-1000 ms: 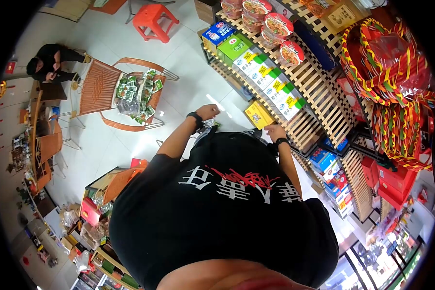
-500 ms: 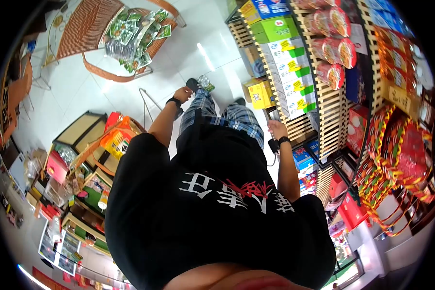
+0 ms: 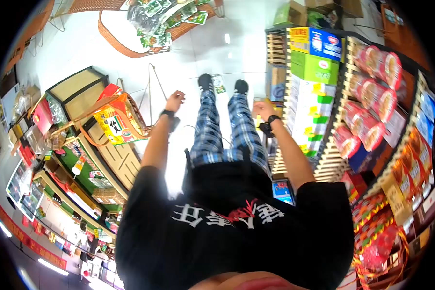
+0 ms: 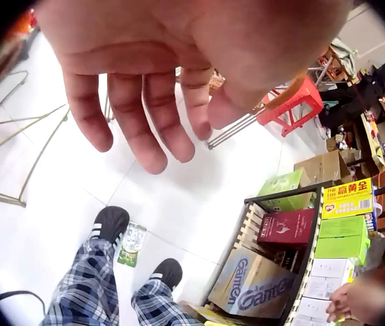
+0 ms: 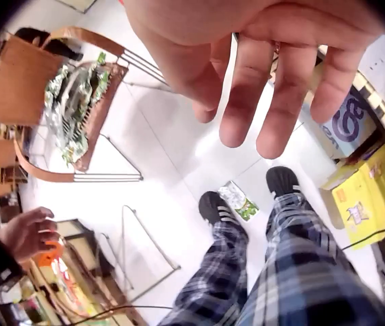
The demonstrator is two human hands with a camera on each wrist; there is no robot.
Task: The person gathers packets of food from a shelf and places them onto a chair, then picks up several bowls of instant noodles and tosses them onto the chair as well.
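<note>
Packet (image 5: 239, 200) on floor | print illegible | right hand (image 5: 264, 47) cropped, right-wrist view

Just one floor packet (image 3: 218, 84) here, and two shoes (image 3: 205, 82), one either side of it! Well apart from that packet, one red stool (image 4: 300, 102), one bag-laden chair (image 5: 21, 83).

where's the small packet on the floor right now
In the head view, the packet lies on the floor between the left shoe and right shoe, nearer the left.
</note>
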